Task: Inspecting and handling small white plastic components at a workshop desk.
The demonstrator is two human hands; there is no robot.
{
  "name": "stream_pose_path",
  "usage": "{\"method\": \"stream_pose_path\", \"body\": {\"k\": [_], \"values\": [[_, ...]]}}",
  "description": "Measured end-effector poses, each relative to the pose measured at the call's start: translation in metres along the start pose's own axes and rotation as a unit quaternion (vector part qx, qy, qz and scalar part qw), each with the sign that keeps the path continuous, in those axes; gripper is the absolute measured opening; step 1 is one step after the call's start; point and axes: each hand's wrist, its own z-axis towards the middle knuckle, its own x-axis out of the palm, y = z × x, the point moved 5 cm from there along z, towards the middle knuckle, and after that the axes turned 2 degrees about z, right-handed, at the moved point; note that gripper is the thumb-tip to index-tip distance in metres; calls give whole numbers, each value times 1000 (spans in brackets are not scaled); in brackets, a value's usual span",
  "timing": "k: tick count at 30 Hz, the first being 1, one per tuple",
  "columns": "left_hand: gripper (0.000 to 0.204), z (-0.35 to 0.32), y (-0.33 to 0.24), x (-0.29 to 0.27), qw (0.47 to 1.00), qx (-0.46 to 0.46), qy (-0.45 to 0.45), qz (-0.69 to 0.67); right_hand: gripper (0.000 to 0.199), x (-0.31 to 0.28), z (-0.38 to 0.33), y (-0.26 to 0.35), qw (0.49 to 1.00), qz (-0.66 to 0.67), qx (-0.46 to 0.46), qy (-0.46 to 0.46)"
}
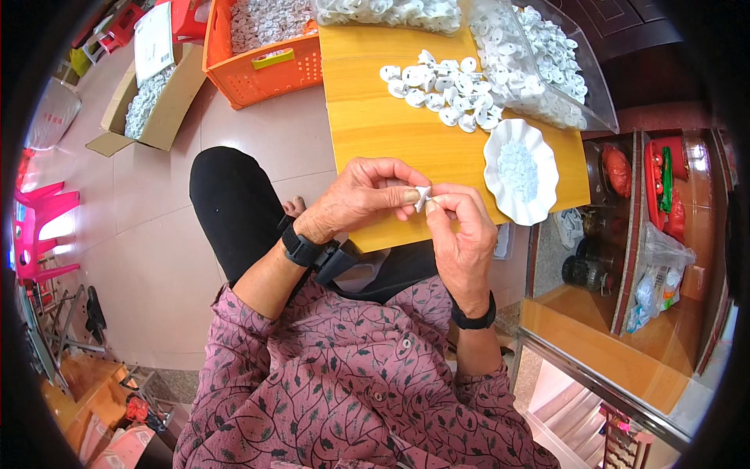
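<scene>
Over the near edge of the yellow wooden table [367, 94], both my hands meet at one small white plastic part [423, 198] with a round disc. My left hand [366, 195] pinches it between thumb and fingers. My right hand [461, 230] is closed at its other side, thumb and forefinger pressed together against it; whether a smaller piece sits in that pinch is hidden. Just right of my hands stands a white wavy-rimmed dish [541, 205] holding many small pale-blue pieces. Beyond them lies a loose pile of similar white disc parts [445, 87].
Clear bags of white parts [516, 70] line the table's far right, beside a clear plastic bin [598, 109]. An orange crate [266, 78] and an open cardboard box [176, 117] of parts stand on the floor at far left. Shelving [633, 227] is at right; pink stools [35, 234] stand left.
</scene>
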Motion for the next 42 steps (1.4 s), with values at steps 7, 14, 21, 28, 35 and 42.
{"method": "stream_pose_path", "body": {"k": [7,14,21,28,35,42], "values": [[22,0,0,-2,1000,9,2,29,7,0,0,-4,999,16,25,11],[26,-2,4,-4,998,-7,10,-54,4,0,0,-8,996,83,39,12],[28,-1,5,-3,996,-10,19,-81,5,1,0,-12,993,102,52,2],[27,0,4,-4,996,-11,12,-85,7,3,6,0,999,45,25,2],[25,0,4,-2,998,-23,-5,-61,8,3,4,0,1000,16,10,-4],[25,3,-16,-1,996,-56,-64,22,11,-10,-13,-11,1000,9,27,-7]]}}
